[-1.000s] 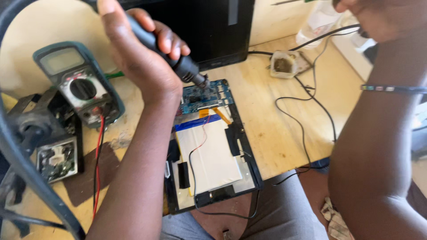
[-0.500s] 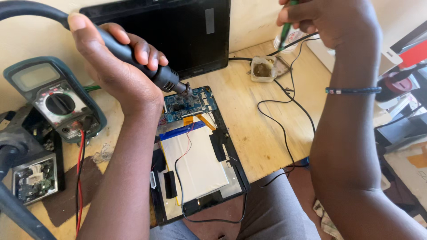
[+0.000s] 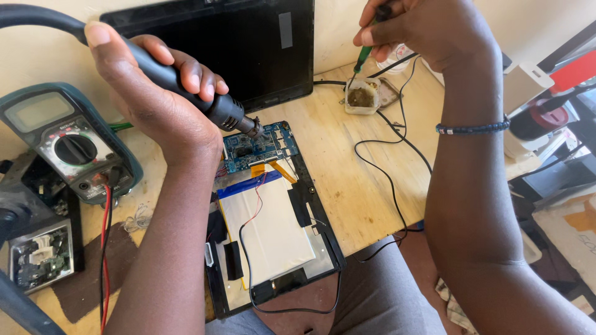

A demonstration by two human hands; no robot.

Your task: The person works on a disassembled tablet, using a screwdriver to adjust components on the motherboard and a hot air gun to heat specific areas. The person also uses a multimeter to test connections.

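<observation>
Nearest you, at the bottom centre of the frame, the opened tablet (image 3: 273, 242) lies on the wooden bench (image 3: 347, 180) with its pale battery and blue circuit board (image 3: 257, 147) exposed. Your left hand (image 3: 158, 93), in the upper left, is clamped round the black hot-air handpiece (image 3: 186, 84), its nozzle just above the board. A multimeter (image 3: 68, 146) sits at the left edge. Farther off, at the upper right, your right hand (image 3: 428, 31) grips a green-handled tool (image 3: 363, 56) whose tip points down into a small flux pot (image 3: 362, 97).
</observation>
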